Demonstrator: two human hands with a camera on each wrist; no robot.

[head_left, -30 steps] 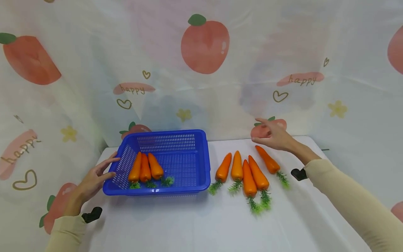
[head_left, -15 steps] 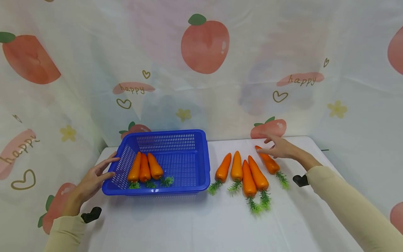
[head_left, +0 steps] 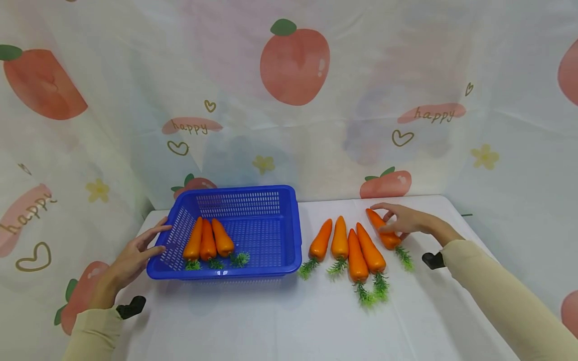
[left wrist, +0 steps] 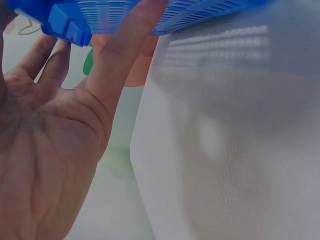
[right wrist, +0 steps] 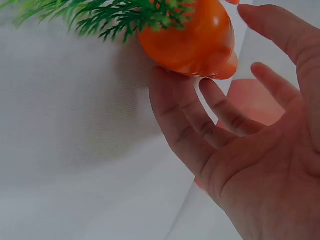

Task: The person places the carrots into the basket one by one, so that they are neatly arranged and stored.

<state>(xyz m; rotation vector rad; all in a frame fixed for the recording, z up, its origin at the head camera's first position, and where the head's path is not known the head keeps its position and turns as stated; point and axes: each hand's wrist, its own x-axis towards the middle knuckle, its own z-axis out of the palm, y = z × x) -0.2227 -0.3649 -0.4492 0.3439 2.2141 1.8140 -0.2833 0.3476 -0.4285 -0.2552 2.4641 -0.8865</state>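
The right hand (head_left: 411,220) has come down over the rightmost carrot (head_left: 390,243) since the earlier frame.
Its fingers curve about that carrot, right of centre in the head view; whether they grip it cannot be told. At lower left, the left hand (head_left: 133,258) rests relaxed against the left end of the blue perforated plastic basket (head_left: 259,233), fingers grasping nothing. Three carrots (head_left: 208,243) lie side by side in the basket's left part; four more carrots (head_left: 319,245) lie between it and the right hand, on the white tablecloth (head_left: 271,321).
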